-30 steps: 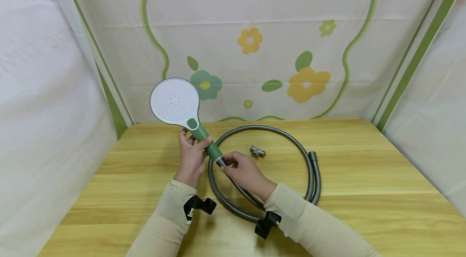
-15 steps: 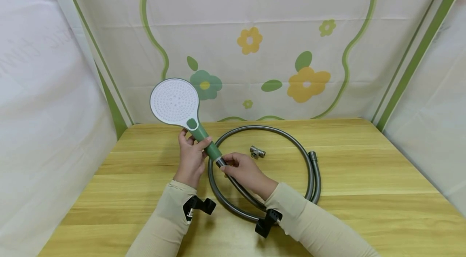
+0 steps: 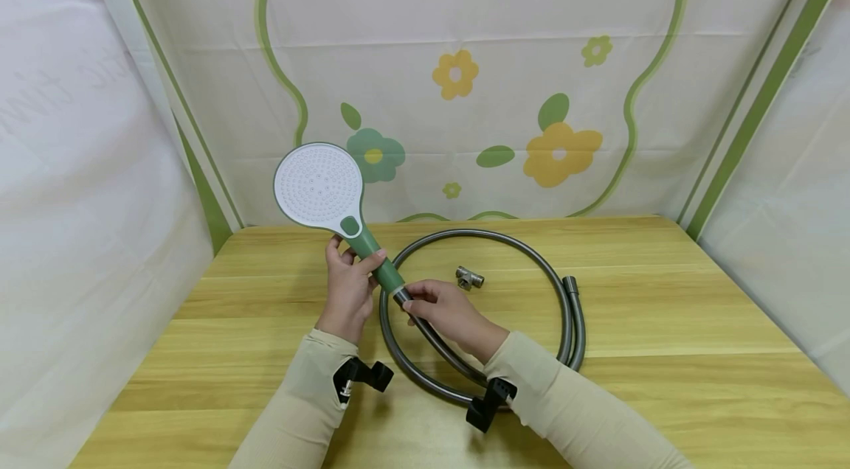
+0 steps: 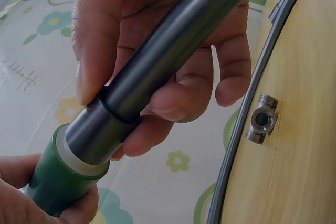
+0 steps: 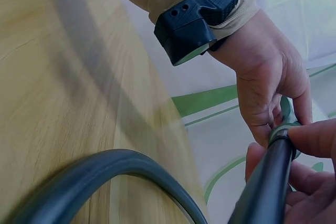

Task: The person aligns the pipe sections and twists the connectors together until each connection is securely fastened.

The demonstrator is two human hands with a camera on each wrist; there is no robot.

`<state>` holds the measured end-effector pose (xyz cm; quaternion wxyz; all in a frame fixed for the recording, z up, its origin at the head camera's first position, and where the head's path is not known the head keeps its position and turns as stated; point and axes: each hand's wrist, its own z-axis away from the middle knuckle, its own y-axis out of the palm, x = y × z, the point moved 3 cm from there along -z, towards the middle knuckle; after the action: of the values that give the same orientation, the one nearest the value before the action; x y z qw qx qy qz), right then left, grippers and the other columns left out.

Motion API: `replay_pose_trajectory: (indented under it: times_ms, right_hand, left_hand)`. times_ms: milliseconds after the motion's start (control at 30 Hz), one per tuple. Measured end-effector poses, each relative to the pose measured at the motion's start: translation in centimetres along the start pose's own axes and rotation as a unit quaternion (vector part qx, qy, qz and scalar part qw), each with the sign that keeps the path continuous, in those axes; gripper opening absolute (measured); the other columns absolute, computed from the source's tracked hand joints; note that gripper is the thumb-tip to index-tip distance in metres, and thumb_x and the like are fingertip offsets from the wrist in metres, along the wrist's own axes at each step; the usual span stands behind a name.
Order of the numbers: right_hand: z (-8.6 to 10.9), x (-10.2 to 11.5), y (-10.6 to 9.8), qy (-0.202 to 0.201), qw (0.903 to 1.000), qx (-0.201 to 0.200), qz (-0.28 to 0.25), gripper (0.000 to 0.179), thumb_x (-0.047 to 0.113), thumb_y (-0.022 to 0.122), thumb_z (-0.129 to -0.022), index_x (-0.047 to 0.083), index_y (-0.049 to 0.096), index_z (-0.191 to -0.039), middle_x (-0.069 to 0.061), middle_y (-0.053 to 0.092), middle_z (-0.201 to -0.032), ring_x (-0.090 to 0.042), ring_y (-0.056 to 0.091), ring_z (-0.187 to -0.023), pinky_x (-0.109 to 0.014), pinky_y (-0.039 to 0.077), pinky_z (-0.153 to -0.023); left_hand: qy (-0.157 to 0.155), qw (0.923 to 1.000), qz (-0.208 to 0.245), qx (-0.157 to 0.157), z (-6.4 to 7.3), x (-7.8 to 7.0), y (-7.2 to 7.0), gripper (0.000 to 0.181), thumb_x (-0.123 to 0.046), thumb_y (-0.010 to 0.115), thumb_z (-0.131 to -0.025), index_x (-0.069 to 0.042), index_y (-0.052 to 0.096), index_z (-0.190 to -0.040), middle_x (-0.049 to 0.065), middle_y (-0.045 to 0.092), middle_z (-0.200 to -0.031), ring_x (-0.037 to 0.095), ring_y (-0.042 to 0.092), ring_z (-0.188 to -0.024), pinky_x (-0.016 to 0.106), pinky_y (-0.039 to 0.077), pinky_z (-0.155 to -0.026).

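Observation:
A green hand shower (image 3: 319, 185) with a round white spray face is held up tilted over the table, its face toward me. My left hand (image 3: 348, 292) grips its green handle (image 4: 63, 187), thumb across the front. At the handle's lower end, my right hand (image 3: 451, 314) pinches the dark grey end nut (image 4: 97, 132) of the shower hose (image 3: 474, 233) between thumb and fingers. In the left wrist view the nut sits right at the handle's pale end ring (image 4: 84, 163). From there the hose runs down under my right wrist into a loop on the table.
Inside the hose loop lies a small metal tee fitting (image 3: 469, 277). The hose's other end nut (image 3: 570, 285) points away at the right of the loop. Fabric walls with printed flowers (image 3: 563, 154) stand behind and beside the wooden table (image 3: 664, 307).
My right fingers have shifted slightly around the hose nut, and the hose just below it has moved a little. My left hand and the hand shower stay in place.

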<state>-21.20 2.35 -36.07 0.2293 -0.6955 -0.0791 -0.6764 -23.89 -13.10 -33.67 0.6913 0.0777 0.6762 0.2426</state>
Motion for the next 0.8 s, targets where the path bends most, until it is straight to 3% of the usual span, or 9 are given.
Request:
replay_pose_trajectory:
  times_ms: [300,567,800]
  right_hand:
    - [0.17,-0.04,-0.17,0.031,0.9991,0.016,-0.025,0.035,0.016,0.055,-0.097,-0.002,0.058,-0.128,-0.016,0.065,-0.110,-0.020,0.066,-0.086,-0.032,0.051,-0.079]
    - [0.09,-0.03,-0.16,0.035,0.9988,0.027,-0.022,0.036,0.017,0.053,-0.099,-0.001,0.057,-0.129,-0.021,0.064,-0.114,-0.017,0.066,-0.085,-0.030,0.049,-0.077]
    - [0.02,-0.08,-0.14,0.038,0.9988,0.029,-0.013,0.036,0.019,0.055,-0.098,0.000,0.058,-0.129,-0.019,0.065,-0.113,-0.017,0.066,-0.086,-0.028,0.046,-0.074]
  left_hand:
    - [-0.001,1.0000,-0.004,0.002,0.00,-0.03,0.00,0.083,0.008,0.059,-0.090,-0.023,0.009,-0.150,0.013,0.037,-0.136,0.026,0.049,-0.108,0.035,0.045,-0.087]
    - [-0.004,1.0000,0.000,0.004,-0.10,0.02,-0.04,0.084,0.008,0.059,-0.090,-0.024,0.009,-0.150,0.013,0.036,-0.139,0.027,0.049,-0.109,0.037,0.045,-0.089]
    - [-0.003,1.0000,-0.002,0.003,-0.08,0.00,-0.07,0.085,0.008,0.059,-0.090,-0.023,0.009,-0.150,0.013,0.036,-0.138,0.026,0.049,-0.110,0.037,0.045,-0.089]
